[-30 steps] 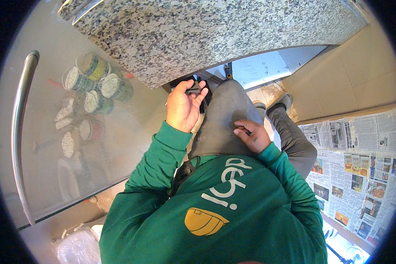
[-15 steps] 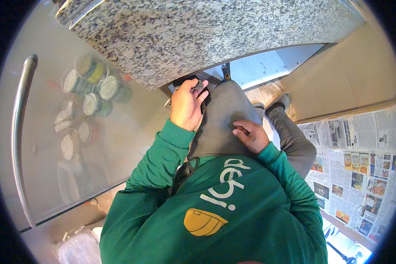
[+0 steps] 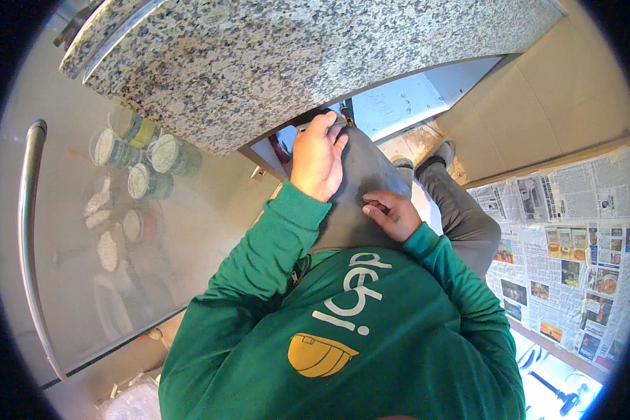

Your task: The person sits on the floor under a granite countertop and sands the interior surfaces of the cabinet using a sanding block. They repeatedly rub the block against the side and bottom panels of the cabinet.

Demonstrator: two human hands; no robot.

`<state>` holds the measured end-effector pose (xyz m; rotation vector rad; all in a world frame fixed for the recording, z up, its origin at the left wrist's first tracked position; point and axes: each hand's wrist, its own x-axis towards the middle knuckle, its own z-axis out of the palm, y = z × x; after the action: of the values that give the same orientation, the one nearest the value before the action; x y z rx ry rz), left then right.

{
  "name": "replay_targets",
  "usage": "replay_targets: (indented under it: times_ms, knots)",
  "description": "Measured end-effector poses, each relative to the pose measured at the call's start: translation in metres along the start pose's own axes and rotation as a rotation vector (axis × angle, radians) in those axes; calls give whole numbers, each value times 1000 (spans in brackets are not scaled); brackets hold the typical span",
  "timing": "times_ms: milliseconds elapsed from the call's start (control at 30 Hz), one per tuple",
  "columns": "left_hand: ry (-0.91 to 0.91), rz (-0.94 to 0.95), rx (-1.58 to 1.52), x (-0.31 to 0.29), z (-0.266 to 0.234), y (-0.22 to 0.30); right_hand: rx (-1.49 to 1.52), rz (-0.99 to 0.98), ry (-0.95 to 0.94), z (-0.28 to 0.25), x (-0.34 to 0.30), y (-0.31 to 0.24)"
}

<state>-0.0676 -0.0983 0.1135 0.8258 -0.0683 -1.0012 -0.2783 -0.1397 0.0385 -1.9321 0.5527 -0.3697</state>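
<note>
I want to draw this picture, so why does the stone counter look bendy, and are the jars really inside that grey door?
Head view: the fisheye lens curves the counter edge, and the corners go black. The jars look faint and washed-out on the shiny door, like reflections. The left hand and right hand look sharp.

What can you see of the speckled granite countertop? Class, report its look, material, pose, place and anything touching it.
The granite countertop is a thick slab of what looks like polished stone, speckled grey, black and white. It lies flat across the top of the picture, its straight front edge bowed by the lens, and it overhangs an open space below. A second layered edge shows at its upper left. The left hand reaches just under its front edge; whether they touch cannot be told. The right hand rests on grey trousers, apart from it.
</note>
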Motion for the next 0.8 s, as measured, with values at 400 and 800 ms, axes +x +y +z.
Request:
replay_targets:
  times_ms: [400, 800]
  knots:
    - [-181, -177, -44, 32, 16, -50, 60, 83, 22, -3, -4, 6]
    - [-134, -71, -207, -29, -29, 29, 44, 165, 174, -29, -15, 33]
